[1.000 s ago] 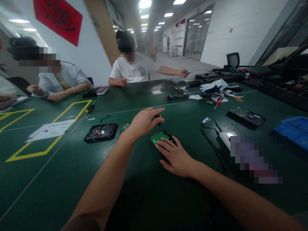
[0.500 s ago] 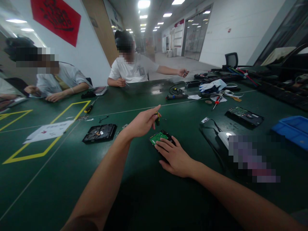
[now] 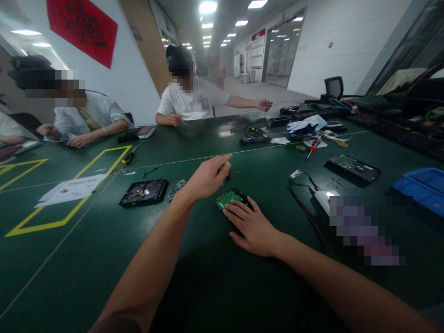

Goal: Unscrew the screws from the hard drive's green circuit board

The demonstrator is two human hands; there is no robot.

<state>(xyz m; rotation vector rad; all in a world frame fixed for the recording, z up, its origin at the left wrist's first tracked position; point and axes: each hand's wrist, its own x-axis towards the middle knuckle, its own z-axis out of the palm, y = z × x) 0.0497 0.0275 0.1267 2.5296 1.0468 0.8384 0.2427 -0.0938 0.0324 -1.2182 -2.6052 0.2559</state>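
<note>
My left hand [image 3: 207, 178] is closed around a small black-and-yellow screwdriver [image 3: 227, 170], held just above and behind a hard drive [image 3: 231, 199] whose green circuit board faces up. My right hand [image 3: 252, 227] lies flat on the near part of that drive, fingers stretched out and pressing it to the green table [image 3: 208, 277]. Only the tip end of the screwdriver shows past my fingers.
An opened black drive [image 3: 144, 192] and a loose circuit board [image 3: 176, 187] lie to the left. Another drive [image 3: 354, 167], a blue tray [image 3: 423, 185] and a white device with cable [image 3: 324, 196] sit right. Two people sit across the table; tools and papers lie about.
My left hand has closed on the screwdriver and drawn it slightly toward the drive. My right hand has stayed on the drive.
</note>
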